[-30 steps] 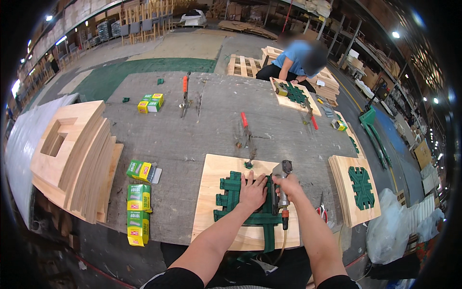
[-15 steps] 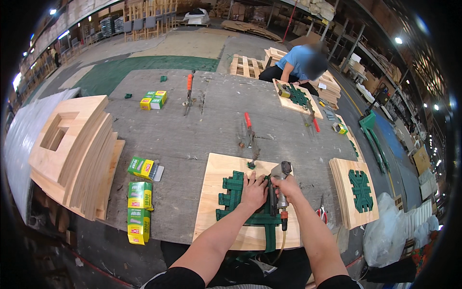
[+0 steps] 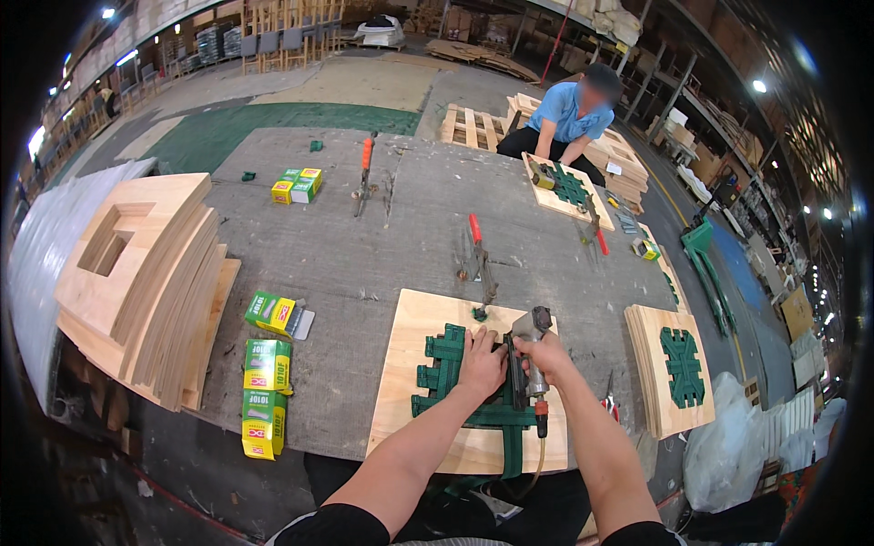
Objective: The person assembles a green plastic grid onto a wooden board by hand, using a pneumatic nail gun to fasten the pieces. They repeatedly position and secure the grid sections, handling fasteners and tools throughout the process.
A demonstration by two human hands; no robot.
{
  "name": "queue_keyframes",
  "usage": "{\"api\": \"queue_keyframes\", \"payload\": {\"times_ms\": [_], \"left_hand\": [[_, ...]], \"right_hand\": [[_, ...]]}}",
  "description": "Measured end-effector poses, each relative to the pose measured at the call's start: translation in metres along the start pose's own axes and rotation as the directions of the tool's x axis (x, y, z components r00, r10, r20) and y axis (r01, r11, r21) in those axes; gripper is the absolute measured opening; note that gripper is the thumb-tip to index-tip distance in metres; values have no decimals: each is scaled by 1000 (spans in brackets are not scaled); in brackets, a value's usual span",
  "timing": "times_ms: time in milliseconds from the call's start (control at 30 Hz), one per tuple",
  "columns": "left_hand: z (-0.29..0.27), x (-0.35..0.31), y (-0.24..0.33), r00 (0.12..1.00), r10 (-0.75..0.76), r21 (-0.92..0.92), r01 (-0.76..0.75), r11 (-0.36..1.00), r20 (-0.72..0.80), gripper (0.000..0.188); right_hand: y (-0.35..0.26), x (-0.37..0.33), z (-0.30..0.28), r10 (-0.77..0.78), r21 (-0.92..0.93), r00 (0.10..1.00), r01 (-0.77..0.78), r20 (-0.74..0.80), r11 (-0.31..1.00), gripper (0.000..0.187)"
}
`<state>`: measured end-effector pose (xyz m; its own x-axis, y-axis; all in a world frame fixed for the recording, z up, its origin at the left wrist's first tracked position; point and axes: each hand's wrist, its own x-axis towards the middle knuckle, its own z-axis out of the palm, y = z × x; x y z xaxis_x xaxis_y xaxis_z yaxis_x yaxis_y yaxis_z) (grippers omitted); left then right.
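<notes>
My left hand lies with outstretched fingers on dark green webbing straps, pressing them against a pale wooden board at the table's near edge. The straps cross one another, and one hangs over the board's near edge. In my right hand is a pneumatic stapler, gripped by its handle. It stands close beside my left fingers, over the webbing. An air hose runs down from it. What lies under the stapler's nose is hidden. A red-handled toggle clamp stands at the board's far edge.
Stacked boards with cut-outs stand left, near green-and-yellow staple boxes. Boards with woven webbing lie right. Opposite, a co-worker in a blue shirt works at another board. More clamps are fixed to the grey table.
The co-worker's head and upper body have come up from a deep bend. My view has shifted slightly. My hands, the stapler and the webbing keep nearly the same places.
</notes>
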<state>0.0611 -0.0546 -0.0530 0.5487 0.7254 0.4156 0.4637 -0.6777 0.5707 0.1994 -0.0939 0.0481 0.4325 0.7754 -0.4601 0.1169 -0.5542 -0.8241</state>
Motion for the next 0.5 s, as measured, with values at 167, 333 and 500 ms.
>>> {"api": "queue_keyframes", "payload": {"times_ms": [167,333,500], "left_hand": [[3,-2,1,1000,6,-13,-6,1000,-25,29],[2,-2,1,1000,15,-20,-15,1000,-9,27],[2,-1,-1,999,3,-6,-3,1000,-54,24]], "right_hand": [[2,-3,1,-4,-50,1000,3,-30,999,17],[3,-5,-5,-3,-35,999,1,-43,999,19],[1,-3,-5,-14,-40,999,12,-51,999,21]]}}
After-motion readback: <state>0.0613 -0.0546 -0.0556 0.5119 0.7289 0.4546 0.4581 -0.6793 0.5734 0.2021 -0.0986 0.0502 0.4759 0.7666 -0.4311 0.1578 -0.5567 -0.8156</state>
